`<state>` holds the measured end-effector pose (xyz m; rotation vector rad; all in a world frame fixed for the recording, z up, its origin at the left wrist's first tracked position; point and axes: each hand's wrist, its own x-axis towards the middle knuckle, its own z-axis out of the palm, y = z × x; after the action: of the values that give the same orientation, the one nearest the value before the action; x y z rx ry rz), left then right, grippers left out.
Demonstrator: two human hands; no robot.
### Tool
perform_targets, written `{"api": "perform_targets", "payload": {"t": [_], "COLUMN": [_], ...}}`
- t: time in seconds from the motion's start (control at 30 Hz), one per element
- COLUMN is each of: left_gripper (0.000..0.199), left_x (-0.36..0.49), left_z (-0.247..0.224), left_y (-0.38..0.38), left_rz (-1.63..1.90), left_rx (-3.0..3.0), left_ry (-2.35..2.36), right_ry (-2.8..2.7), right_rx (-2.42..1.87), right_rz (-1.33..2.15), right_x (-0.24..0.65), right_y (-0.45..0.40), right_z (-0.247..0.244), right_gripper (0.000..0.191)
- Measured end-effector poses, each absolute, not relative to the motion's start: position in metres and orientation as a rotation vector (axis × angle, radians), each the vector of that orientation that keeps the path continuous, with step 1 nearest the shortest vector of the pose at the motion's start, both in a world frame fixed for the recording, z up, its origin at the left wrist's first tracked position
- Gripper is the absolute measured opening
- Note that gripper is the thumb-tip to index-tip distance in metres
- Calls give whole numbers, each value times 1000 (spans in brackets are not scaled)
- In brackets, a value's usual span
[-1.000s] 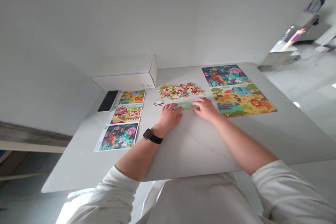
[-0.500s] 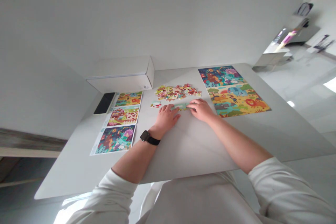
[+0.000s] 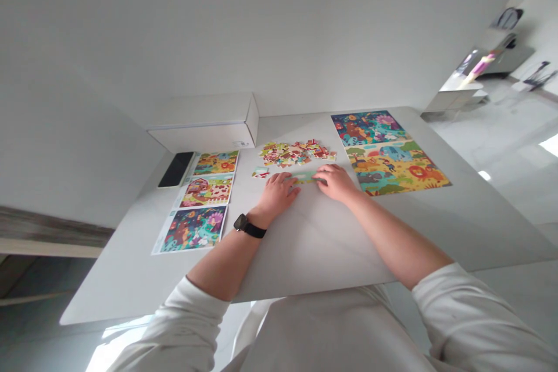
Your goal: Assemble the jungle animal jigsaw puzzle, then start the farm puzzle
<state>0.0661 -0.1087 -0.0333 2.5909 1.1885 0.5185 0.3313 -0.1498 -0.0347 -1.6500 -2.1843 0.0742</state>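
A short green and light-blue strip of joined jigsaw pieces [image 3: 305, 176] lies flat on the table between my hands. My left hand [image 3: 279, 192], with a black watch at the wrist, grips the strip's left end with thumb and fingers. At the right end, the fingers of my right hand [image 3: 335, 182] are bent down onto the strip and cover that end. A loose pile of jigsaw pieces [image 3: 290, 154], mostly red, pink and yellow-green, lies just beyond. Left of the pile, a small group of pieces [image 3: 260, 172] sits apart.
Three small printed pictures [image 3: 207, 192] lie at the left, with a black phone [image 3: 175, 170] beside them. A white box [image 3: 204, 135] stands against the wall. Two large animal pictures [image 3: 399, 165] cover the right part of the white table [image 3: 314, 250].
At the right end of the strip, my right hand has pressed in close, and the gap seen there earlier no longer shows. My left hand stays at the left end.
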Motion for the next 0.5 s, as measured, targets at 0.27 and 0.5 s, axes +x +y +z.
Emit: {"api": "perform_targets", "payload": {"t": [0.27,0.5], "left_gripper": [40,46], "left_x": [68,71], "left_z": [-33,-30], "left_y": [-113,-119], "left_rz": [537,480], "left_rx": [2568,2620], "left_ry": [1106,1126], "right_ry": [-2145,-2132], "right_rx": [-1645,-1710], "right_rz": [34,0], "right_x": [334,332], "right_y": [-151,-152], "right_z": [-35,-33], "right_gripper": [21,18]}}
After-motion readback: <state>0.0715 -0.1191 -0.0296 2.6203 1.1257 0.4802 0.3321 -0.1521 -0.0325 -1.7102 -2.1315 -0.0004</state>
